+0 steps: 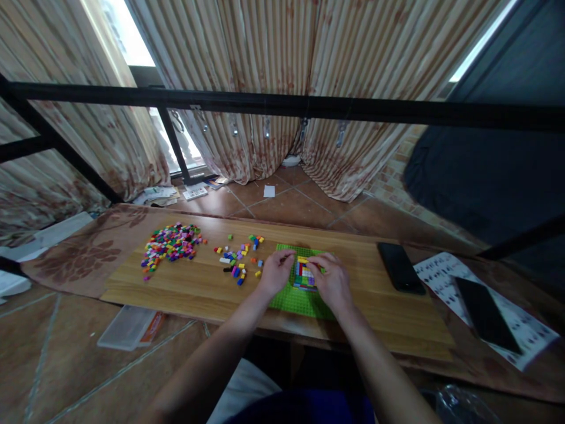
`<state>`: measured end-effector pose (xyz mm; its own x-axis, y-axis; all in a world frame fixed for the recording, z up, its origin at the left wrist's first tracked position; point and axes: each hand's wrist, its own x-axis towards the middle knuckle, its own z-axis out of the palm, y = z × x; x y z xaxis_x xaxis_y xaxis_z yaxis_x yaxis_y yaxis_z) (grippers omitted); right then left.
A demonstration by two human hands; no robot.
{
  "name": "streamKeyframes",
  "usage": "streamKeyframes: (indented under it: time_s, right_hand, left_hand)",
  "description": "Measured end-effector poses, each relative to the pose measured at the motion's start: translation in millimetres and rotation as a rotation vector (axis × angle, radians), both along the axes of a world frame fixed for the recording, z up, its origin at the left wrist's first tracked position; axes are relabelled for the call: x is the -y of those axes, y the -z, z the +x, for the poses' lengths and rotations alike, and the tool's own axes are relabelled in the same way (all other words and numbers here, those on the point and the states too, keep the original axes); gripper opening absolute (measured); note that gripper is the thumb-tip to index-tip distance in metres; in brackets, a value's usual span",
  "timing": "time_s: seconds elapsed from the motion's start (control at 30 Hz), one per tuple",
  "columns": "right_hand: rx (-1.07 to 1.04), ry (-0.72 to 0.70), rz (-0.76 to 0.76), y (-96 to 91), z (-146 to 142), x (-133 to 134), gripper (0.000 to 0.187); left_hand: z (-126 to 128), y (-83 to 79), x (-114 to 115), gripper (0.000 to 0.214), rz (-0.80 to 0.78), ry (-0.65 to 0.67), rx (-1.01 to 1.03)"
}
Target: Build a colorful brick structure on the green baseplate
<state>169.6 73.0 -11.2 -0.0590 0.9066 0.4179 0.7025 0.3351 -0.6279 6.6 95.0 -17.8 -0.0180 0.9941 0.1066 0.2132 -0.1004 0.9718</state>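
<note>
On a green studded baseplate (282, 301) stands a low structure of toy building bricks (305, 273) in yellow, red, white, blue, green and purple. My left hand (277, 272) is at the structure's left side, its fingers curled with the tips near the far left edge. From the right, my right hand (332, 279) reaches over, fingertips together at the structure's upper right part. Anything between the fingertips of either hand is too small or hidden to make out. Several loose bricks (239, 255) lie left of the baseplate.
A large heap of small bricks (173, 242) lies on the left of the wooden board (185, 288). At the right are a black phone (400, 267), a printed sheet (441, 268) and another dark flat device (487, 314). A clear plastic container (126, 327) is on the floor.
</note>
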Motion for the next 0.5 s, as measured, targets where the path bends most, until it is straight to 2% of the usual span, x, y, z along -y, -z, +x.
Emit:
streamKeyframes:
  time_s: [0.27, 0.5]
  right_hand:
    - [-0.119, 0.058, -0.035, 7.4, -2, -5, 0.018]
    - [-0.217, 0.097, -0.104, 4.9, -2, -7, 0.027]
  left_hand:
    - [6, 10.0, -4, 0.021, -0.067, 0.057, 0.110]
    - [9, 12.4, -3, 0.021, -0.094, 0.032, 0.174]
